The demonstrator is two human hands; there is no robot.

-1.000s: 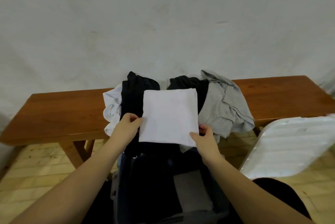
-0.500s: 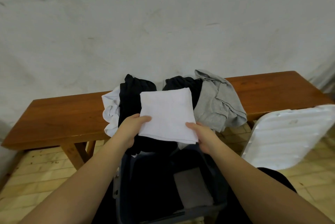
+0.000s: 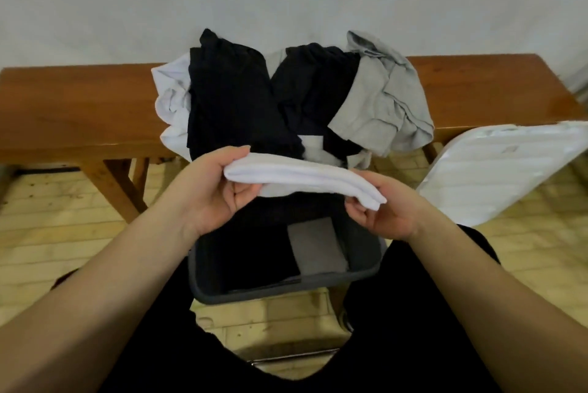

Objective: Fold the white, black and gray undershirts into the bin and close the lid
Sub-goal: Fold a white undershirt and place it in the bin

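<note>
One folded white undershirt (image 3: 302, 174), now lower, between two hands (image 3: 305, 198).

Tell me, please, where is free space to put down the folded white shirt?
Inside the bin, the dark patch left of the folded gray piece looks free, though dim. The bench is bare left of the clothes pile, and right of it too. The bench's middle is crowded. Both the left hand and right hand hold the folded white shirt above the bin.

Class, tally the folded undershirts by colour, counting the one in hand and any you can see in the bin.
White, folded undershirt, held over the bin: 1
Gray, folded undershirt, lying in the bin: 1
Black, folded: none that can be told apart in the dark bin
Total: 2
</note>
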